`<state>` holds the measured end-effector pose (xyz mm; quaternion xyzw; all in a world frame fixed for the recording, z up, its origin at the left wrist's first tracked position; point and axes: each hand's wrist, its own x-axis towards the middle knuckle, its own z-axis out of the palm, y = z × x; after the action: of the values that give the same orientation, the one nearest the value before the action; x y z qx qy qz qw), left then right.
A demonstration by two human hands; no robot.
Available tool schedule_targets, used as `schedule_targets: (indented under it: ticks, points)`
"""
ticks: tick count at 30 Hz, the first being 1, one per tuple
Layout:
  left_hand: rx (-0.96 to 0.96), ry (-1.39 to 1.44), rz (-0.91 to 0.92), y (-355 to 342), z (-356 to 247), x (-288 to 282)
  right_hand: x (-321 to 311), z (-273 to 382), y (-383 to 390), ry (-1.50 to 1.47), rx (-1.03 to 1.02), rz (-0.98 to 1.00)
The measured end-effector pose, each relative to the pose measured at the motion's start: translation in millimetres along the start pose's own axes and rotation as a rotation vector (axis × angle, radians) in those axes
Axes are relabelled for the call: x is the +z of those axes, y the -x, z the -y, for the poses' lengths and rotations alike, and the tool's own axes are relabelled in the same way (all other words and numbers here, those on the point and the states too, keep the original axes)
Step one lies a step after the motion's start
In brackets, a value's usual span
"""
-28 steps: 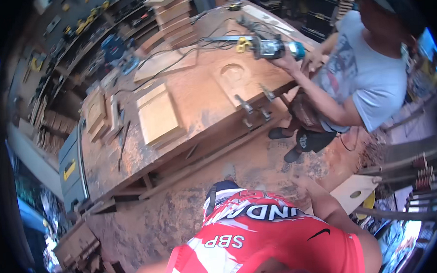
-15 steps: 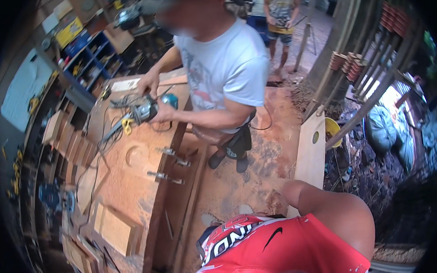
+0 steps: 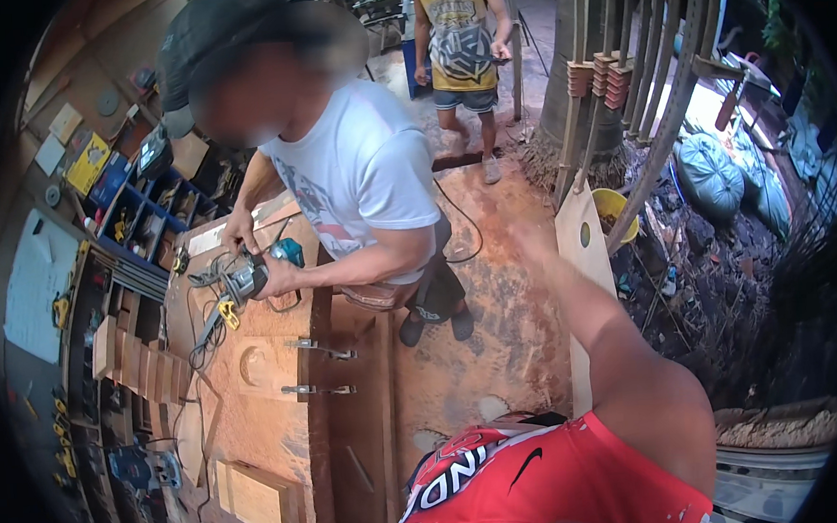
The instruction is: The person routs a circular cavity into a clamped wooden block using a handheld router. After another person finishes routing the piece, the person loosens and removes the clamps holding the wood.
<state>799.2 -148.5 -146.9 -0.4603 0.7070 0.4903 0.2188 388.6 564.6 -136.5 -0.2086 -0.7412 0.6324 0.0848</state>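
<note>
My right arm is stretched forward from my red jersey, and my right hand (image 3: 531, 242) is blurred by motion, its fingers smeared. It appears above the dusty floor (image 3: 496, 300), nearest to a long pale board (image 3: 574, 282) with an oval hole. Whether it holds anything does not show. My left hand is out of sight. Across the workbench (image 3: 281, 430), a co-worker in a white shirt holds a corded power tool (image 3: 242, 282) in both hands. A teal tool (image 3: 287, 252) lies just beyond it. Two bar clamps (image 3: 321, 349) grip the bench edge beside a round recess.
Wood blocks (image 3: 251, 498) lie on the near bench, and more wood pieces (image 3: 140, 366) stand along its left. A blue router-like tool (image 3: 145, 467) is at the left. Another person in a yellow top (image 3: 459, 42) stands behind. A yellow bucket (image 3: 612, 215) and upright clamps (image 3: 608, 81) are at the right.
My right arm has swung out forward from beside my body. The view has turned, so the scene sits differently. The person in yellow appears nearer; the co-worker still holds the power tool.
</note>
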Motion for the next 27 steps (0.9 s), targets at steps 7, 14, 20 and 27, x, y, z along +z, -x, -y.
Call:
schedule_targets:
  ticks: [7, 14, 20, 27]
  points:
    - [0.279, 0.12, 0.015, 14.8, -55.2, -26.7, -18.9, 193.8, -66.3, -0.511, -0.078, -0.076]
    - [0.474, 0.242, 0.159, 66.8, -176.3, 47.4, 8.5, 269.0, -97.8, -0.781, 0.092, -0.238]
    - [0.506, 0.177, 0.226, 89.7, -203.8, 66.1, 17.3, 214.0, -76.1, -0.907, 0.013, -0.3]
    - [0.939, -0.065, 0.337, 112.1, -273.5, 102.3, 84.3, 192.5, 159.7, -0.601, -0.107, 0.681]
